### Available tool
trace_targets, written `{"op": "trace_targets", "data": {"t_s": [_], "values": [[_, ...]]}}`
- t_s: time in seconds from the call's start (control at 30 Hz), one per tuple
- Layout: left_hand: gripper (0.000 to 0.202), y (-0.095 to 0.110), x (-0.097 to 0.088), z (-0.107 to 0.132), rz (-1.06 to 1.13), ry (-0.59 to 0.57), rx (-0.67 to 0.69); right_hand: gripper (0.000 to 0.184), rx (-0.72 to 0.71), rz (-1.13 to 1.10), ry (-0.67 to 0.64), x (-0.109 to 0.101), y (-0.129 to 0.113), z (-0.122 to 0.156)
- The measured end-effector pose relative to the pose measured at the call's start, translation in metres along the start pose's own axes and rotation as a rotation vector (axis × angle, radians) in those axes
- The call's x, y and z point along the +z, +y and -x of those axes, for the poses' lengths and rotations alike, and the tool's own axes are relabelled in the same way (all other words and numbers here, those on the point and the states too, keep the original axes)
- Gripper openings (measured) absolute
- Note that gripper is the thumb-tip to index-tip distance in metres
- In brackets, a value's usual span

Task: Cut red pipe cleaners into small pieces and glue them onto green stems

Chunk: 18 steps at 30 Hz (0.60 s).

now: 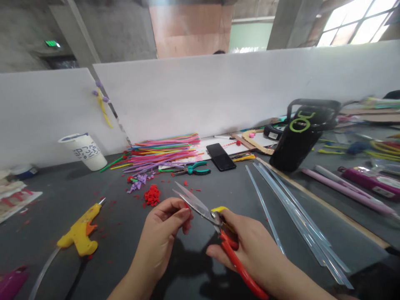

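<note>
My left hand (170,223) is closed in a pinch on a small red piece (186,205), mostly hidden by the fingertips, which looks like pipe cleaner. My right hand (250,239) grips a pair of scissors (200,208) with red and yellow handles. Their blades are slightly apart and point up and left, right beside the left fingertips. Beyond the left hand lies a heap of short red bits (152,195), with purple cut bits (139,183) behind it. A bundle of colourful pipe cleaners (162,154) rests further back.
A yellow glue gun (79,231) lies at left, below a white cup (84,151). Pliers (193,168) and a phone (220,156) lie at the back. Clear glue sticks (296,212) and a tilted black bottle (296,137) are at right. A white partition (200,100) closes the far side.
</note>
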<state>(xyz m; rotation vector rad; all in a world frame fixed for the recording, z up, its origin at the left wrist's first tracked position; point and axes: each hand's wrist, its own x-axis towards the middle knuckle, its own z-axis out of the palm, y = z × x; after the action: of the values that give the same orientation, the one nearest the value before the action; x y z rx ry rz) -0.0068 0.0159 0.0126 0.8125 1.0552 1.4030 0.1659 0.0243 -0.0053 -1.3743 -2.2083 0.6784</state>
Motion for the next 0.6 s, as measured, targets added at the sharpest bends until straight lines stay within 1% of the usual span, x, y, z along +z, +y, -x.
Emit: {"op": "trace_targets", "data": {"t_s": [0.1,0.2,0.4,0.6], "values": [[0.009,0.001,-0.002,0.002,0.05,0.005,0.027,0.036,-0.031,0.138,0.024,0.006,0.008,0.004],[0.007,0.0,-0.002,0.004,0.06,0.016,0.061,0.035,-0.078,0.222,0.058,0.011,0.014,0.008],[0.006,-0.002,-0.001,0.005,0.073,0.055,0.097,0.034,-0.155,0.318,0.137,0.015,0.016,0.01],[0.006,-0.003,-0.004,0.005,-0.014,0.052,0.13,0.036,-0.187,0.356,0.172,0.015,0.017,0.008]]}}
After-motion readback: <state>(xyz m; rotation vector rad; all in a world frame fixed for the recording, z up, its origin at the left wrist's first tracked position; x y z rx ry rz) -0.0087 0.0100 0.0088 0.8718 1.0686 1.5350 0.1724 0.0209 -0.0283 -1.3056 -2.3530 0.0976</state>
